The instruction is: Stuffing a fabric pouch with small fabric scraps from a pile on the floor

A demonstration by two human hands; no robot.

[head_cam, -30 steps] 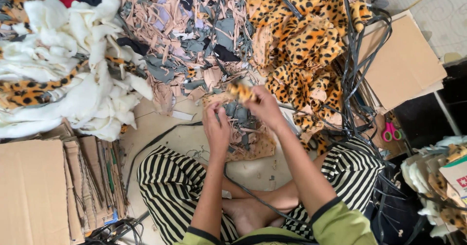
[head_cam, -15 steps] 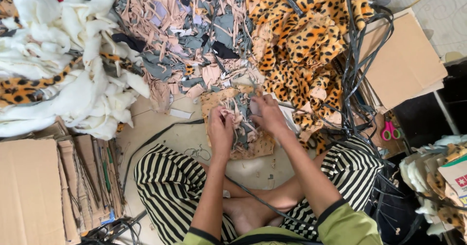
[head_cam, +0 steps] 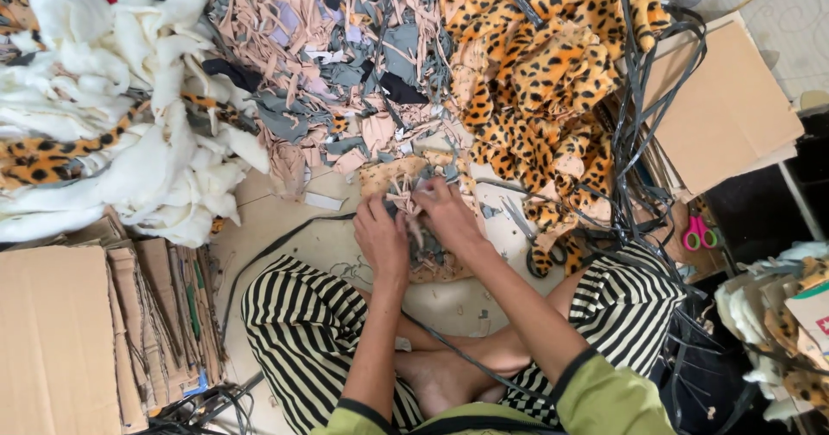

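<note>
A small bundle of tan and grey fabric scraps (head_cam: 413, 200) is gathered between the two hands, just above a flat tan cork-like board (head_cam: 432, 258) that lies on the floor in front of the crossed legs. The left hand (head_cam: 382, 238) is curled against the near side of the bundle, its fingers closed around some of the strips; the right hand (head_cam: 445, 215) is laid over the top with fingers bent down into the scraps. Exactly which strips are pinched by which fingers cannot be made out.

As far as can be judged, the sorting is at an early or middle stage: only a handful is held, while a large heap of tan, grey and black offcuts (head_cam: 345, 64) is left untouched just beyond the hands. A pile of leopard-print plush fabric (head_cam: 540, 81) is spread to the right of that heap, and white fluffy wadding (head_cam: 129, 133) is piled to the left. Stacked brown cardboard sheets (head_cam: 60, 340) are set at the lower left, and another cardboard sheet (head_cam: 725, 107) at the upper right. Pink-handled scissors (head_cam: 698, 232) are seen beside black straps (head_cam: 639, 167). The board is partly covered by hands and scraps, and the things at the right edge are cut off.
</note>
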